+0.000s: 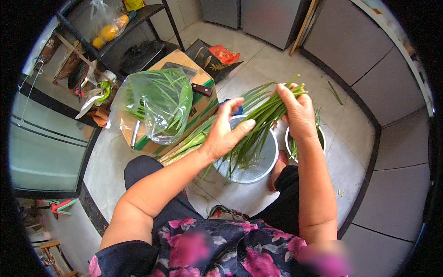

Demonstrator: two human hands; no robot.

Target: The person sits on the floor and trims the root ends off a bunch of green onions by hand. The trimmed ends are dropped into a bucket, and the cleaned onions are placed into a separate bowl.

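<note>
A bunch of garlic chives (264, 114) is gripped near its pale cut ends by my right hand (297, 112). Its leaves hang down to the left, over a pale plastic bucket (268, 169). Beside the leaves, my left hand (223, 135) has its fingers spread, with the thumb close against them; whether it touches is hard to tell. More long green stalks (187, 143) lie between the bucket and a cardboard box (204, 76). On the box rests a clear plastic bag (161, 107) full of green leaves. A cleaver (200, 90) lies partly behind that bag.
A white bucket (323, 152) holding green trimmings stands by my right foot. A metal-handled tool (135, 134) lies at the box's near edge. Behind it is a black shelf (138, 17) with bagged orange fruit (109, 33). A red plastic bag (224, 54) and grey cabinets (380, 86) border the floor.
</note>
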